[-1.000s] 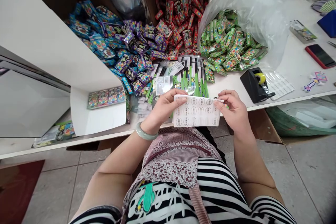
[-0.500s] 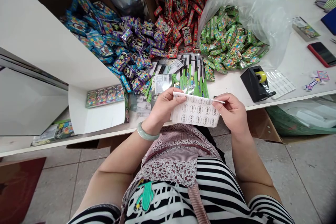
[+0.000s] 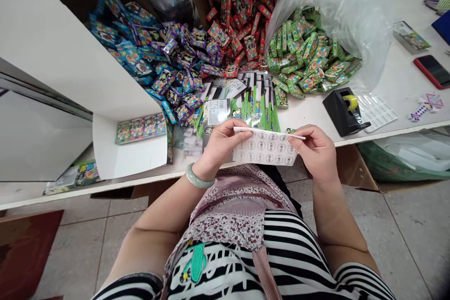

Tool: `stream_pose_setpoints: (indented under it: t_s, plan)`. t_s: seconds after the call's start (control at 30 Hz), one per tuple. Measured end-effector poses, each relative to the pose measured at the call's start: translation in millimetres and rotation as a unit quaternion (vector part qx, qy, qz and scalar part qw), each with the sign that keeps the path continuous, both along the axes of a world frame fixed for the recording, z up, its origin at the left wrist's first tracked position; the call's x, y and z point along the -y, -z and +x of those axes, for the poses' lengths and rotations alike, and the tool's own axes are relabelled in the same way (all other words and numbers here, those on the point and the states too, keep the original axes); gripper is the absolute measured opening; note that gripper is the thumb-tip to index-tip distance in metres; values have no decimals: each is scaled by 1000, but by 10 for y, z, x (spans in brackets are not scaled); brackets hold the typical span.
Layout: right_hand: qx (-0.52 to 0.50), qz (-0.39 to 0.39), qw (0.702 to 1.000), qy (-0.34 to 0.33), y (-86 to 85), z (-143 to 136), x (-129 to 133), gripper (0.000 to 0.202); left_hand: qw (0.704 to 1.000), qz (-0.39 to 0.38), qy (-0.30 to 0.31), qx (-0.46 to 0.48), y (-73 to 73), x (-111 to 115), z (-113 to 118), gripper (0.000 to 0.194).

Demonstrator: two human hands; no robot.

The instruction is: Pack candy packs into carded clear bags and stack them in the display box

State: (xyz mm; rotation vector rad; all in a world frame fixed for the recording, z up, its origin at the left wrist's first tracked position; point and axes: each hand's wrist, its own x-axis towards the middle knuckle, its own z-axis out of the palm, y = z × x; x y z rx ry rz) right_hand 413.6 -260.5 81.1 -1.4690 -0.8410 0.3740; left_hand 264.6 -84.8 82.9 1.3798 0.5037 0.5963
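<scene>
Both hands pinch a white sheet of round stickers (image 3: 269, 147) by its folded upper edge, just in front of the table's front edge. My left hand (image 3: 225, 143) grips the sheet's left end, thumb on the printed face. At the other end, my right hand (image 3: 314, 152) holds the fold between thumb and fingers. Rows of circles with dark print cover the side facing me. Beyond the sheet lie flat green-and-black printed packages (image 3: 253, 103), fanned out on the table, with a clear sleeve bearing a white label (image 3: 217, 112) beside them.
Behind are heaps of small blue boxes (image 3: 131, 54), purple boxes (image 3: 186, 56), red boxes (image 3: 246, 23) and green boxes (image 3: 309, 56), the green ones in a clear plastic bag (image 3: 362, 18). To the right stand a black tape dispenser (image 3: 339, 115) and a phone (image 3: 434, 70). An open white carton (image 3: 130, 161) is left.
The sheet and both hands have shifted slightly right, and the sheet's lower part tilts a little differently. Both hands keep their hold on it.
</scene>
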Motion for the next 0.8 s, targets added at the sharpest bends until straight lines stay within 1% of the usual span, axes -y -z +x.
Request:
stream_pose_setpoints:
  t_s: [0.1, 0.23, 0.33, 0.43, 0.53, 0.57, 0.63, 0.73, 0.8]
  plan:
    - [15, -23, 1000, 3, 23, 2, 6, 18, 1000, 7, -1, 6, 4, 14, 9, 33]
    - [-9, -48, 999, -1, 35, 30, 42, 34, 999, 12, -12, -37, 26, 24, -2, 30]
    - [-5, -62, 997, -35, -21, 86, 45, 29, 999, 35, -6, -40, 13, 28, -10, 27]
    - [50, -93, 991, -84, -128, 139, 9, 29, 996, 82, 18, -24, -36, 43, -15, 21]
    - [129, -113, 980, -101, -227, 157, -36, 12, 992, 115, 40, -18, -93, 63, -21, 12]
    - [148, -118, 977, -103, -249, 155, -46, 10, 992, 119, 43, -19, -109, 67, -22, 10]
    - [167, -125, 972, -106, -272, 144, -51, 11, 991, 124, 53, -25, -133, 72, -24, 10]
    - [161, -142, 970, -117, -269, 127, -31, 14, 987, 133, 74, -42, -141, 75, -18, 8]
    - [151, -157, 968, -127, -258, 124, -12, 17, 987, 132, 74, -54, -125, 77, -9, 14]
